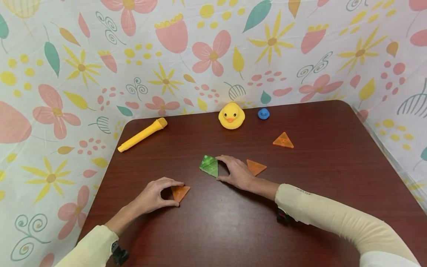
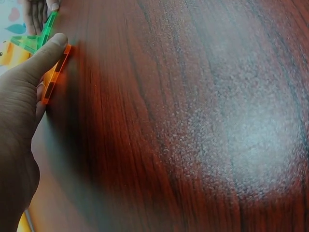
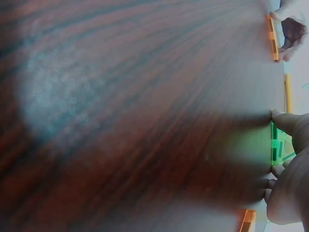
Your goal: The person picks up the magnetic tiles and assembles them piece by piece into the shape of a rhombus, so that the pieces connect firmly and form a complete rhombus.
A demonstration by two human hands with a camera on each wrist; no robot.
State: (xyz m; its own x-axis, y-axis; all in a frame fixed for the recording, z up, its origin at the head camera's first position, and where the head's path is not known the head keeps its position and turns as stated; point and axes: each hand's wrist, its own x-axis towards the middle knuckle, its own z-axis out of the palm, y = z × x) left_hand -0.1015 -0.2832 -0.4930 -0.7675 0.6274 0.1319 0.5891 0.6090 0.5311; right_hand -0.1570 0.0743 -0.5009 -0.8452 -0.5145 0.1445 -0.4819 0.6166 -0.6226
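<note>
My left hand (image 1: 151, 194) pinches an orange translucent triangular tile (image 1: 180, 193) between thumb and fingers, at the left-centre of the table. The tile (image 2: 57, 77) shows edge-on in the left wrist view. Farther forward, a green translucent piece (image 1: 209, 165) that looks like triangular tiles side by side is pinched by my right hand (image 1: 237, 173), thumb at its near corner and fingers at its far one. Part of its right side hides beneath the fingers in the right wrist view. Just right of that hand lies a second orange triangular tile (image 1: 256, 167), its lower edge partly covered by the hand.
A third orange triangular tile (image 1: 284, 140) lies farther back on the right. Along the rear of the brown table (image 1: 220, 230) stand a yellow rubber duck (image 1: 231, 116) and a small blue duck (image 1: 263, 114). At back left lies a yellow toy microphone (image 1: 141, 135). Flower-patterned cloth (image 1: 213, 48) borders the table.
</note>
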